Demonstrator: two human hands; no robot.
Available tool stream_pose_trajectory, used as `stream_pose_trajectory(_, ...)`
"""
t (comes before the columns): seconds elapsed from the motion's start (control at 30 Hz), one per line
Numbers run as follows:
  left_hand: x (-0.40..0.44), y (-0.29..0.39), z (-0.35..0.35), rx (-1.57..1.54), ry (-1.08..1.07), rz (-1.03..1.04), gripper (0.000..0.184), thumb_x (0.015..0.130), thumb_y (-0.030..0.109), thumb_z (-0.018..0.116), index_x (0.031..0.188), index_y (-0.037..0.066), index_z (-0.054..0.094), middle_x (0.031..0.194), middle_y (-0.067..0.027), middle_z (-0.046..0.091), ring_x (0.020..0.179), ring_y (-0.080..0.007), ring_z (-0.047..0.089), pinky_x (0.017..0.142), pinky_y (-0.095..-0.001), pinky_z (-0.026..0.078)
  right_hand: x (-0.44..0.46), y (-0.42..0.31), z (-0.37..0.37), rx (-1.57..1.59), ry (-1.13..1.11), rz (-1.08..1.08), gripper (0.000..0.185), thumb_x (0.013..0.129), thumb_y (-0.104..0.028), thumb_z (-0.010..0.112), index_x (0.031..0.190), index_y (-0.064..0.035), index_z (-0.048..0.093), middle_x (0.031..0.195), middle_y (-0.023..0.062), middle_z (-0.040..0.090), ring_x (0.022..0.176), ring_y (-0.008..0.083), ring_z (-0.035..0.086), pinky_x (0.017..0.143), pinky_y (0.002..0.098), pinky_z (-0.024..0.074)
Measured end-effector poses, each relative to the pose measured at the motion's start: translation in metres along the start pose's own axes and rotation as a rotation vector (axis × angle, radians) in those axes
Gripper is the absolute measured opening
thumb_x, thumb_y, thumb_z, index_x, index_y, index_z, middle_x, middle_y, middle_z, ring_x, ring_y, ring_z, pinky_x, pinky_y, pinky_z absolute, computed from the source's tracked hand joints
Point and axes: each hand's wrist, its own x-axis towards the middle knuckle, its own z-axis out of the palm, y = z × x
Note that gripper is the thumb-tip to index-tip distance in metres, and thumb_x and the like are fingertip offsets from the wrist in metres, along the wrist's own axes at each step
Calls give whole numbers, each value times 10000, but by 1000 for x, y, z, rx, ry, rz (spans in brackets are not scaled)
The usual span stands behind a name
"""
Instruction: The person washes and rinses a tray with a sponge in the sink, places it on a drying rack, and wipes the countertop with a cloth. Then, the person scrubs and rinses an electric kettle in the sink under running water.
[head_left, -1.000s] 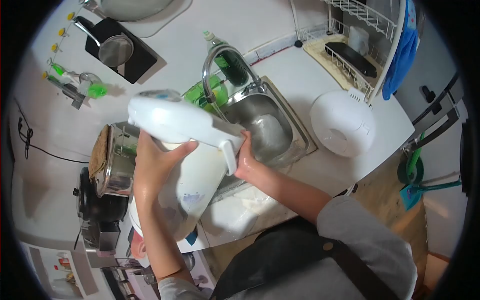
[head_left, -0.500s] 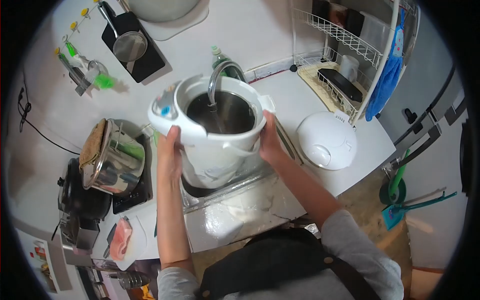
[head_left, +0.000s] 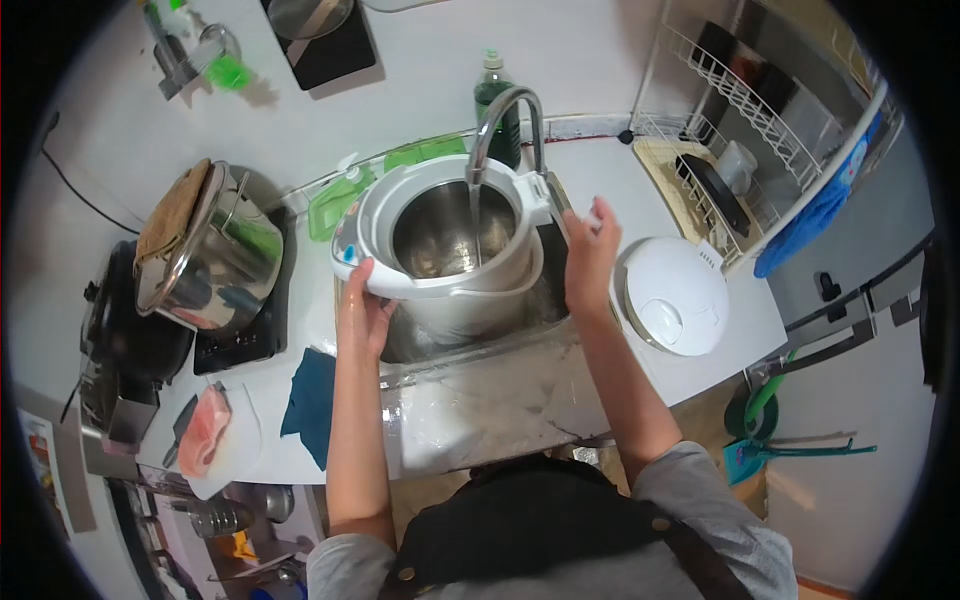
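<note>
A white electric thermo pot with a steel inside stands in the sink, its top open. Water runs into it from the curved faucet. My left hand grips the pot's rim below the control panel, thumb up on the edge. To the right of the pot, my right hand is off it, fingers apart and holding nothing. The pot's round white lid lies on the counter beside that hand.
Behind the faucet stands a green soap bottle. A steel pot sits at left, near a board with raw meat and a dark cloth. A wire rack is at right.
The thermo pot has gone down into the sink and is more upright. My right hand has let go of its rim and moved right. The head view has shifted.
</note>
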Motion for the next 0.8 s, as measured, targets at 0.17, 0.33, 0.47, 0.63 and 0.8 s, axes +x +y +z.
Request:
stream_pose_trajectory(0.17,-8,-8,-1,55,41,46,604,771,418,658,1258,140,433,1178,-16,507,1086,-173,467,905,-404,353,46,-29,56,557,-434,468,346,892,-71,403,1175,127,421,960,192,542,852,242,585,827,353,493)
stream_pose_trajectory(0.33,-10,-1,-3,127,19,14,668,758,440,657,1303,161,389,1283,-33,441,1187,-188,389,957,-452,278,44,7,118,393,-842,1011,272,867,-28,383,1083,120,457,963,202,551,862,276,585,777,403,515)
stream_pose_trajectory(0.47,-14,-1,-4,162,46,-13,731,762,452,642,1354,172,318,1355,-43,372,1247,-222,325,999,-482,210,42,12,138,450,-545,724,220,836,-85,507,1008,51,509,928,141,556,809,248,571,754,371,505)
stream_pose_trajectory(0.63,-12,-4,-7,167,3,16,773,760,469,628,1385,187,270,1383,-49,334,1263,-247,305,1003,-481,209,39,8,128,317,-589,620,144,816,-122,584,914,-18,566,864,89,573,742,169,553,587,282,427)
stream_pose_trajectory(0.8,-11,-4,-10,167,-40,14,788,766,471,617,1403,194,245,1386,-51,328,1267,-250,303,1025,-487,195,51,3,118,381,-898,779,313,793,-76,637,1077,29,554,999,99,608,933,199,591,848,345,467)
